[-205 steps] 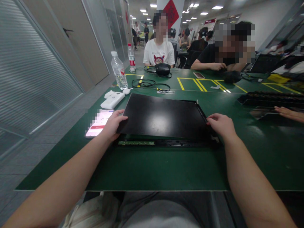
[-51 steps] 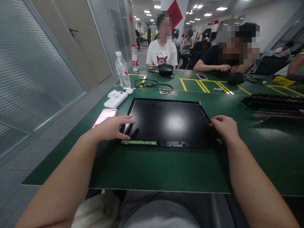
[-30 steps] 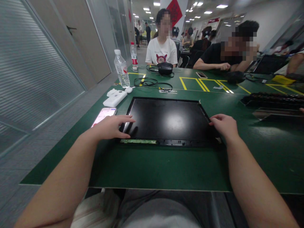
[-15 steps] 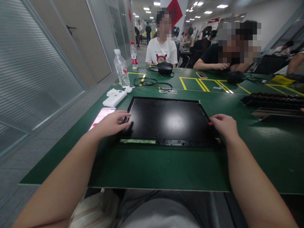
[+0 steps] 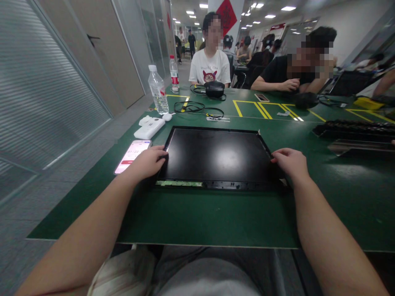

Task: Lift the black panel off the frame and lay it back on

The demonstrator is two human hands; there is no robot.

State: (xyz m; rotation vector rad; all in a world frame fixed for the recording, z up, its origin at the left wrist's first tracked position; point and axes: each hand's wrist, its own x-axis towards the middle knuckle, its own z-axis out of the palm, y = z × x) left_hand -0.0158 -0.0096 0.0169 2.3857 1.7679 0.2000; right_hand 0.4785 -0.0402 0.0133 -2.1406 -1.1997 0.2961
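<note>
A black display panel point(image 5: 212, 156) lies flat on the green table point(image 5: 210, 218) in front of me, its dark screen reflecting a bright patch of light. Along its near edge runs a narrow strip with a green circuit board point(image 5: 179, 183) at the left. My left hand point(image 5: 151, 161) grips the panel's left edge, fingers closed against the frame. At the opposite side, my right hand point(image 5: 290, 161) pinches the right edge between thumb and fingers. The undersides of the fingers are partly hidden.
Left of the panel are a lit phone point(image 5: 131, 158), a white device point(image 5: 149, 127) and a water bottle point(image 5: 158, 90). Black cables point(image 5: 197, 107) lie beyond it. Dark panel parts point(image 5: 354, 129) rest at the right. Two people sit across the table.
My left hand has drawn back slightly left from over the screen and closed on the panel's left edge. The right hand and panel look unmoved.
</note>
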